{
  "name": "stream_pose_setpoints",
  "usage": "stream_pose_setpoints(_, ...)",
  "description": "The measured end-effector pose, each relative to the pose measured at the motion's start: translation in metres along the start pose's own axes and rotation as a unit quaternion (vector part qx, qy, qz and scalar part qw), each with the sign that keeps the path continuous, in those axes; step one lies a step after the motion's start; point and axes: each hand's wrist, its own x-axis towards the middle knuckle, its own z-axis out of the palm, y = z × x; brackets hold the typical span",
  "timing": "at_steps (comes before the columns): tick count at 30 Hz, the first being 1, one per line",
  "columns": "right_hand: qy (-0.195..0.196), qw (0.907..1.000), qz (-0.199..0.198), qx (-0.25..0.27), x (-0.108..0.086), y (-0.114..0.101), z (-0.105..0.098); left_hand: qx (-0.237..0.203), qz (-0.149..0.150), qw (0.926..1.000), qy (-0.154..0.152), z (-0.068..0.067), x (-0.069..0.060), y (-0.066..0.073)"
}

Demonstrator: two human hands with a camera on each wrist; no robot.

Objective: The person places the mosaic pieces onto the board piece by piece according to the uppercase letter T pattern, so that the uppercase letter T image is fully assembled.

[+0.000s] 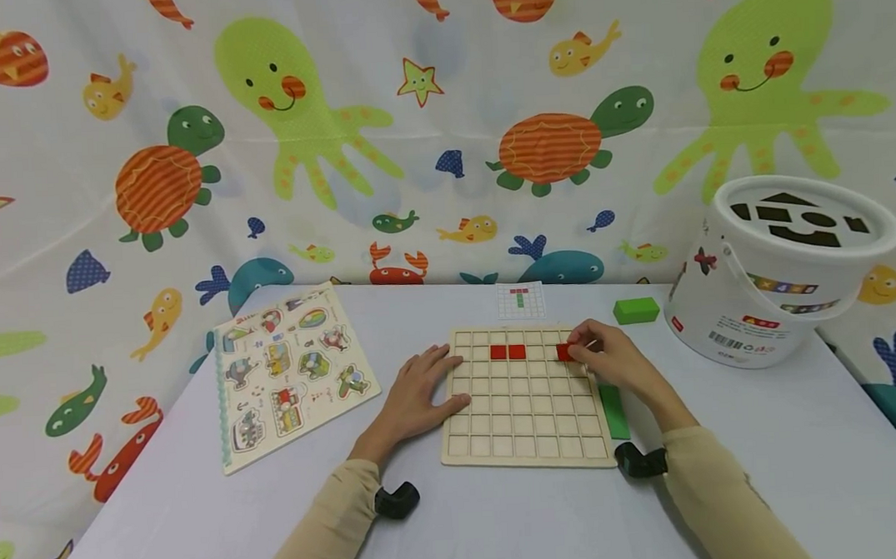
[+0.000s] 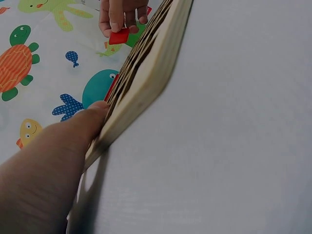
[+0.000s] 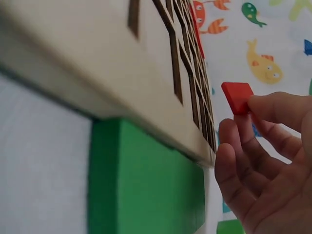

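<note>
A wooden grid board (image 1: pixel 529 405) lies on the white table, with two red squares (image 1: pixel 507 352) side by side in its upper part. My right hand (image 1: pixel 609 356) pinches a red square tile (image 1: pixel 564 352) between thumb and fingers above the board's upper right; the right wrist view shows this tile (image 3: pixel 238 96) held clear of the grid. At the board's left edge my left hand (image 1: pixel 417 395) rests with fingers spread, and in the left wrist view its thumb lies on the rim of the board (image 2: pixel 141 92).
Green blocks (image 1: pixel 614 411) stand against the board's right side, and a light green block (image 1: pixel 635 310) lies behind. A small pattern card (image 1: pixel 520 301) is beyond the board. A picture puzzle board (image 1: pixel 294 374) is at left, a white bucket (image 1: pixel 772 299) at right.
</note>
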Motion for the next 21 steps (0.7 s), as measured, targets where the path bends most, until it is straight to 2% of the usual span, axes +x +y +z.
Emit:
stream_pose_setpoints(7,-0.017,0.9994,-0.026,-0.017,0.008,-0.005,0.0,0.001,0.001,1.0,0.006,0.001,0.0,-0.001)
stream_pose_setpoints(14,-0.039,0.9988,-0.024,-0.016,0.016,-0.014,0.004,0.002,0.002,1.0,0.005,0.001,0.001,-0.001)
stream_pose_setpoints(21,-0.047,0.9973,-0.027,-0.049,0.023,-0.018,0.008,0.0,0.0,1.0,0.0,0.0,0.001,-0.001)
